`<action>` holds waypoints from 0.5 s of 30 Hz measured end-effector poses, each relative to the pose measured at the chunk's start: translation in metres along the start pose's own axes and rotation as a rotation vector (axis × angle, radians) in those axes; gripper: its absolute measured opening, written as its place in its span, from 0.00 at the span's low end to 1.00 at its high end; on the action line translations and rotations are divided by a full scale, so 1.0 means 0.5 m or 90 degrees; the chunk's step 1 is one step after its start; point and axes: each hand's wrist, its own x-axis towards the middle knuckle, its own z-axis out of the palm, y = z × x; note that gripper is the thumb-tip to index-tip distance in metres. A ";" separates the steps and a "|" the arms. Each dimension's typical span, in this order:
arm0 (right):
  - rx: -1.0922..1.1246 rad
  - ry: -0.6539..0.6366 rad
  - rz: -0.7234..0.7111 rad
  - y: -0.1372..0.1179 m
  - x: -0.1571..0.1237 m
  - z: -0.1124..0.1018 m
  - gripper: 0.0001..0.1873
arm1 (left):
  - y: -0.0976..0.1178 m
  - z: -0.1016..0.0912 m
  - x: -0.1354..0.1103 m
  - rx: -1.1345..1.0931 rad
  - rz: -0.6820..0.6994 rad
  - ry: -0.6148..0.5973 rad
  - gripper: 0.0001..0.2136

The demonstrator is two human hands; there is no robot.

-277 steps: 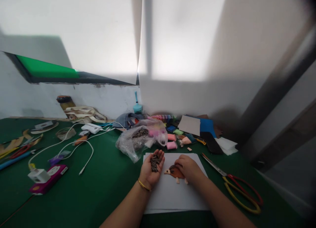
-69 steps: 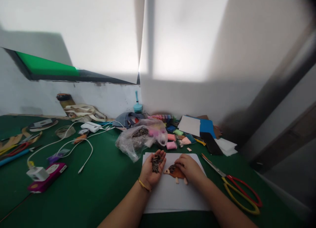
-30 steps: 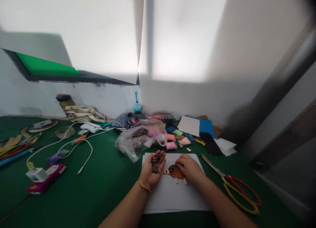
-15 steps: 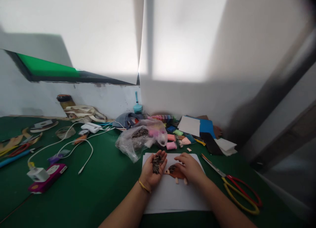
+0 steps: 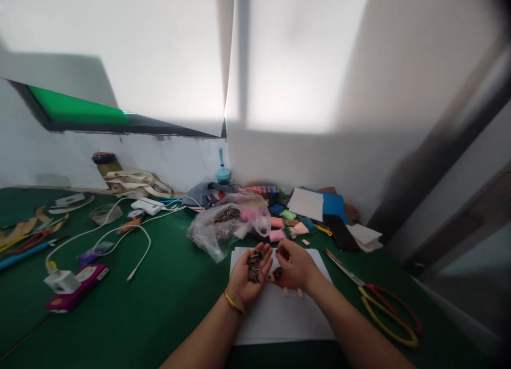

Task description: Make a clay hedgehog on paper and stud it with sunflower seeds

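Note:
My left hand (image 5: pixel 248 276) lies palm up over the white paper (image 5: pixel 279 316), cupped around a heap of striped sunflower seeds (image 5: pixel 254 265). My right hand (image 5: pixel 293 265) has its fingers bent and reaches toward those seeds, close to the left fingertips. Under it sits a small brown clay hedgehog figure (image 5: pixel 277 273), mostly covered by the hand, with two pale legs (image 5: pixel 292 292) showing below.
A clear plastic bag (image 5: pixel 223 225) with more seeds lies behind the paper. Coloured clay blocks (image 5: pixel 277 228) and paper sheets (image 5: pixel 315 204) sit at the back. Red and yellow scissors (image 5: pixel 379 302) lie on the right. White cables (image 5: pixel 120 233), a charger (image 5: pixel 59 281) and a pink box (image 5: pixel 77 292) lie left on the green table (image 5: pixel 159 305).
My right hand has lifted off the hedgehog's back and moved left and up toward the seeds in my left palm. The left hand has stayed put.

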 end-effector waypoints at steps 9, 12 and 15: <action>0.168 -0.028 0.171 0.122 -0.044 -0.035 0.11 | 0.001 0.001 0.006 -0.013 0.018 0.036 0.11; 0.130 -0.045 0.163 0.128 -0.051 -0.025 0.11 | 0.002 0.002 0.006 -0.010 0.024 0.041 0.11; 0.050 -0.054 0.151 0.122 -0.049 -0.019 0.11 | 0.002 0.003 0.005 -0.004 0.027 0.043 0.11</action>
